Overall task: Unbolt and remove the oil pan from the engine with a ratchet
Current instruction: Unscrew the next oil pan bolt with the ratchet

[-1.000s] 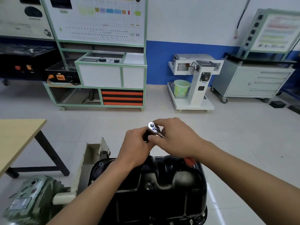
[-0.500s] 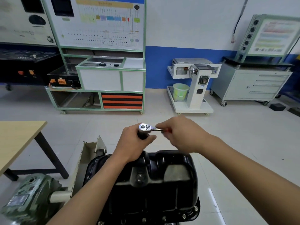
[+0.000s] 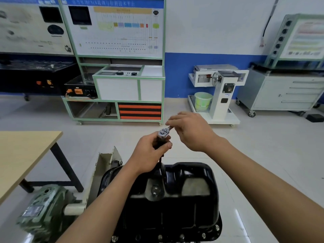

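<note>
Far left: green-framed trainer board (image 3: 114, 58) on casters. Far right: grey drawer cabinet (image 3: 284, 92). Left: wooden counter (image 3: 21, 155), dark legs.

Oil pan (image 3: 184, 204): black, near centre, sump facing up and sitting on the engine, which is mostly hidden below it. Flange bolts (image 3: 203, 235) show along the near edge, and the drain plug (image 3: 155, 191) is in the recess left of centre.

Green gearbox (image 3: 42, 207) near left, just beside the pan mount. White machine stand (image 3: 219, 92) far centre-right, with a green bucket (image 3: 202, 100) on its base.

Left hand (image 3: 150, 155): fingers and thumb wrapped round the dark extension (image 3: 158, 144) under the ratchet head. Right hand (image 3: 191, 130): fingertips pinch the ratchet handle close to the head; the rest of the handle is hidden under the palm.

Ratchet (image 3: 164, 133): chrome head up, held above the pan's far edge. The extension runs down toward the far rim; can't tell if it's seated on a bolt.
</note>
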A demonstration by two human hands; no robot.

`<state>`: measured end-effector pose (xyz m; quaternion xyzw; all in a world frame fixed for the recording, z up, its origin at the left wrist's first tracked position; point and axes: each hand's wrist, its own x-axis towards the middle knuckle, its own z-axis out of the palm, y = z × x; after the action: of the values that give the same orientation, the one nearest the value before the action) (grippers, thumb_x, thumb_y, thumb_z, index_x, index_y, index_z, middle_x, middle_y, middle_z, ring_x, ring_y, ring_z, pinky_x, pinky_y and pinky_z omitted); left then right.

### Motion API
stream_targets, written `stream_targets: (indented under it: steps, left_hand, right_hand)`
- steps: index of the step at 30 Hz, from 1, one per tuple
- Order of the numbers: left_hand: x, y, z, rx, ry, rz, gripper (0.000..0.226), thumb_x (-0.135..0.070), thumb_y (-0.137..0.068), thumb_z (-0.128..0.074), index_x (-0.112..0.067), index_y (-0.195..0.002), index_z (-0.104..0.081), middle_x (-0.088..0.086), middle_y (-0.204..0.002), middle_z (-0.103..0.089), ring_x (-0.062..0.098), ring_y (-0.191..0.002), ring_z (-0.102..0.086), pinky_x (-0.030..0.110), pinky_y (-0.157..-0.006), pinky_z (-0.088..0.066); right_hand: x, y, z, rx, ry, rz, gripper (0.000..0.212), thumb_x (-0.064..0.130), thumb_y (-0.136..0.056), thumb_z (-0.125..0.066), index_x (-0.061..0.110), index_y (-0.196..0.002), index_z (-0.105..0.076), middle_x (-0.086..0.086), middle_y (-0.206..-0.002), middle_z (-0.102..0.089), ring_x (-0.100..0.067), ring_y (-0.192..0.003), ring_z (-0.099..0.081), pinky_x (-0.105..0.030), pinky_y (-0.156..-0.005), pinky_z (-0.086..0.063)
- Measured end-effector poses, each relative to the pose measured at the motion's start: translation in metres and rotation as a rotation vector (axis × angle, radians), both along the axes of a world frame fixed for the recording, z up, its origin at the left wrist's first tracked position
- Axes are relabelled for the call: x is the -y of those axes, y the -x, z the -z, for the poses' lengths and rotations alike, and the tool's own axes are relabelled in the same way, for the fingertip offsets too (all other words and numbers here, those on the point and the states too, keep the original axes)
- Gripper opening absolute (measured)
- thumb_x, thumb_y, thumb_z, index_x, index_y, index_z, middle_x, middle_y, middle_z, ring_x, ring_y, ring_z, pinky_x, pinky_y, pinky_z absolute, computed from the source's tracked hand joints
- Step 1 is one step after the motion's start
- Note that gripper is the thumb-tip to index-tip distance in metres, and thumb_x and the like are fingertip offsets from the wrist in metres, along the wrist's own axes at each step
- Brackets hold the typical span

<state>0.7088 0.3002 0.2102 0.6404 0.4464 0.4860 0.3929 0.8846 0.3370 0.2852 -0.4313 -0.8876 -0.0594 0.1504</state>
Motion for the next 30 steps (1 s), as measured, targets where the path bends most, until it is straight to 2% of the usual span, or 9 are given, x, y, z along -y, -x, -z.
stream_targets:
  steps: [3, 5, 10, 12, 15, 17, 23, 27, 30]
  left_hand:
    - [0.002, -0.005, -0.001, 0.012, -0.03, -0.035, 0.03, -0.006, -0.093, -0.072, -0.036, -0.098, -0.07, 0.013, -0.09, -0.073, 0.021, -0.078, -0.064, 0.044, -0.074, -0.057]
    - [0.002, -0.008, -0.002, -0.006, -0.062, -0.047, 0.036, -0.008, -0.094, -0.072, -0.044, -0.094, -0.072, 0.012, -0.088, -0.073, 0.032, -0.08, -0.066, 0.048, -0.075, -0.057]
    - [0.002, -0.007, 0.004, -0.055, -0.112, -0.079, 0.005, -0.014, -0.087, -0.074, -0.013, -0.084, -0.07, 0.018, -0.076, -0.066, 0.023, -0.066, -0.054, 0.052, -0.069, -0.052]
    - [0.001, -0.008, 0.006, -0.06, -0.119, -0.107, 0.014, -0.014, -0.085, -0.072, -0.003, -0.082, -0.064, 0.024, -0.074, -0.06, 0.019, -0.065, -0.046, 0.049, -0.064, -0.049]
    - [0.003, -0.008, 0.006, -0.06, -0.121, -0.131, 0.011, -0.013, -0.086, -0.073, -0.009, -0.079, -0.065, 0.021, -0.073, -0.06, 0.028, -0.061, -0.05, 0.05, -0.064, -0.052]
    - [0.002, -0.007, 0.006, -0.083, -0.124, -0.157, 0.01, -0.014, -0.088, -0.074, -0.017, -0.08, -0.068, 0.017, -0.073, -0.064, 0.037, -0.066, -0.056, 0.055, -0.067, -0.055]
    - [0.0, -0.007, 0.006, -0.173, -0.079, -0.105, 0.026, -0.026, -0.087, -0.081, -0.013, -0.07, -0.066, 0.014, -0.064, -0.058, 0.018, -0.057, -0.046, 0.035, -0.06, -0.043]
    - [0.001, -0.007, 0.004, -0.152, -0.051, -0.063, 0.022, -0.021, -0.088, -0.08, -0.008, -0.075, -0.067, 0.015, -0.068, -0.061, 0.016, -0.06, -0.049, 0.04, -0.062, -0.046]
    - [0.004, -0.008, 0.004, -0.129, -0.057, 0.031, 0.004, -0.014, -0.092, -0.073, -0.012, -0.09, -0.069, -0.005, -0.075, -0.064, 0.008, -0.068, -0.055, 0.026, -0.07, -0.048]
  right_hand:
    - [0.027, -0.004, -0.004, 0.223, -0.097, 0.171, 0.029, 0.014, -0.092, -0.048, 0.027, -0.115, -0.06, 0.005, -0.091, -0.063, -0.027, -0.082, -0.056, -0.033, -0.059, -0.031]
    - [0.053, -0.004, -0.008, 0.335, -0.092, 0.251, 0.018, 0.014, -0.092, -0.048, 0.022, -0.108, -0.054, -0.001, -0.07, -0.042, -0.027, -0.062, -0.04, -0.032, -0.049, -0.016]
    - [0.095, 0.008, -0.006, 0.227, 0.086, 0.136, 0.031, 0.039, -0.102, -0.037, 0.017, -0.12, -0.049, -0.003, -0.078, -0.042, -0.03, -0.073, -0.047, -0.035, -0.059, -0.029]
    - [0.104, 0.015, -0.003, 0.212, 0.09, 0.104, 0.034, 0.037, -0.102, -0.036, 0.013, -0.124, -0.048, -0.002, -0.077, -0.036, -0.028, -0.071, -0.04, -0.037, -0.061, -0.031]
    - [0.097, 0.01, -0.011, 0.261, 0.091, 0.136, 0.023, 0.034, -0.101, -0.042, 0.018, -0.113, -0.053, -0.006, -0.089, -0.051, -0.028, -0.074, -0.044, -0.036, -0.062, -0.033]
    - [0.085, 0.001, -0.021, 0.291, 0.115, 0.165, 0.009, 0.033, -0.1, -0.044, 0.026, -0.1, -0.05, 0.0, -0.078, -0.04, -0.028, -0.076, -0.046, -0.033, -0.057, -0.03]
    - [0.05, -0.007, -0.027, 0.313, 0.072, 0.214, 0.025, 0.015, -0.095, -0.052, 0.035, -0.106, -0.062, 0.005, -0.076, -0.042, -0.024, -0.075, -0.049, -0.029, -0.048, -0.022]
    - [0.022, 0.003, -0.023, 0.272, 0.091, 0.166, 0.045, 0.008, -0.093, -0.051, 0.039, -0.124, -0.062, 0.003, -0.117, -0.064, -0.023, -0.111, -0.057, -0.034, -0.077, -0.039]
    - [0.004, 0.011, -0.018, 0.302, 0.125, 0.122, 0.048, 0.004, -0.091, -0.051, 0.035, -0.125, -0.063, 0.009, -0.146, -0.051, -0.021, -0.144, -0.031, -0.048, -0.115, -0.023]
